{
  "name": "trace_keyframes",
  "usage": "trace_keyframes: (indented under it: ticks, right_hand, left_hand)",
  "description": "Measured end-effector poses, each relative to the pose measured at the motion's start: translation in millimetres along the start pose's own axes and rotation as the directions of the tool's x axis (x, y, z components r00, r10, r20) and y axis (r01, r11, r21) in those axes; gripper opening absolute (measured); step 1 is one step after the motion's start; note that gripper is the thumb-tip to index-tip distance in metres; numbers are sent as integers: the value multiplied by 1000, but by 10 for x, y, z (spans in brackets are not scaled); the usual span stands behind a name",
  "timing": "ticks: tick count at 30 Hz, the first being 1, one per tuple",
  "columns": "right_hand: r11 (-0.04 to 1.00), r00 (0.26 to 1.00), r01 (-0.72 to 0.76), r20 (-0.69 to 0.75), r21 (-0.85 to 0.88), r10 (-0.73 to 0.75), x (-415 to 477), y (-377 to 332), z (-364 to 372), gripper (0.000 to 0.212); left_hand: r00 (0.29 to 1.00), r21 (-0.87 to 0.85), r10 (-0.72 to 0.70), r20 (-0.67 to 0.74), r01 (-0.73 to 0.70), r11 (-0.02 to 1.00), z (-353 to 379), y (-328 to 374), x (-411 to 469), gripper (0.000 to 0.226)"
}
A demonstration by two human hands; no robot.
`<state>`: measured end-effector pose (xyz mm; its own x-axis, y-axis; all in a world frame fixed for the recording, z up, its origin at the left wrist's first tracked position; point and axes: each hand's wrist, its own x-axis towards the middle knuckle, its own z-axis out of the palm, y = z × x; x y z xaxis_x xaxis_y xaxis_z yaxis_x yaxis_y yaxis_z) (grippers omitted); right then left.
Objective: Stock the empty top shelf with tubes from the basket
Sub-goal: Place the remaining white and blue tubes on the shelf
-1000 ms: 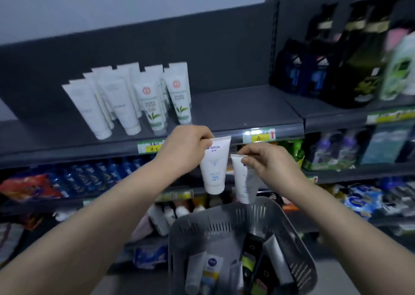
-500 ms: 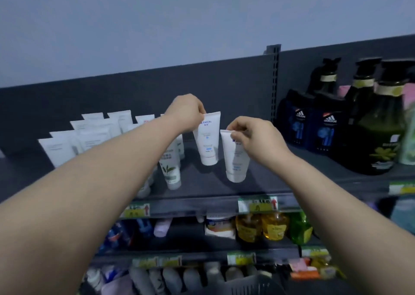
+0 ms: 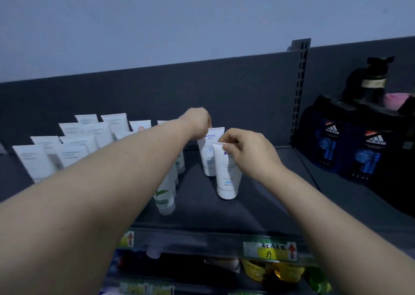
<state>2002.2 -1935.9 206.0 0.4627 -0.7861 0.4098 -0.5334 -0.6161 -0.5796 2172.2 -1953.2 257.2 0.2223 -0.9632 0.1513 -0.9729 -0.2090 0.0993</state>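
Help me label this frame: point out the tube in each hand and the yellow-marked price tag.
left-hand tube [image 3: 205, 156], head view, lower body.
right-hand tube [image 3: 227, 173], head view, mid body.
price tag [image 3: 267, 252], head view, yellow patch.

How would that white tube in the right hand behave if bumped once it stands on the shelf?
It probably tips easily: the white tube is tall and wide at the top, with only its narrow cap as a base. It likely feels light, since the right hand holds it by a fingertip pinch at the flat top edge.
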Motion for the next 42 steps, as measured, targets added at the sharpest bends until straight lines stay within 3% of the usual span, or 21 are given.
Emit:
trace_keyframes:
  ticks: [7,17,25,33,42]
  right_hand:
    - [999,999,9,38,-50,-7,153,-150,257,18]
    - [999,998,15,59,-51,-12,262,-303,503,28]
    - [966,997,66,-33,-249,-77,-134,-455,238,29]
    - [908,999,37,7,-417,-37,-1007,-550,89,35]
    - [884,991,102,120,-456,-52,-1919,-440,338,33]
  left_hand:
    - [983,-131,-31,-178,8,991,-305,-204,-300,46]
    - [947,-157,-65,-314,16,988,-482,-455,-791,47]
    - [933,-133,15,-360,-67,989,-574,-406,-1220,38]
    - [944,-47,138,-299,-159,986,-359,-317,-1893,38]
    - [973,-63,152,-175,-165,984,184,-235,-2718,32]
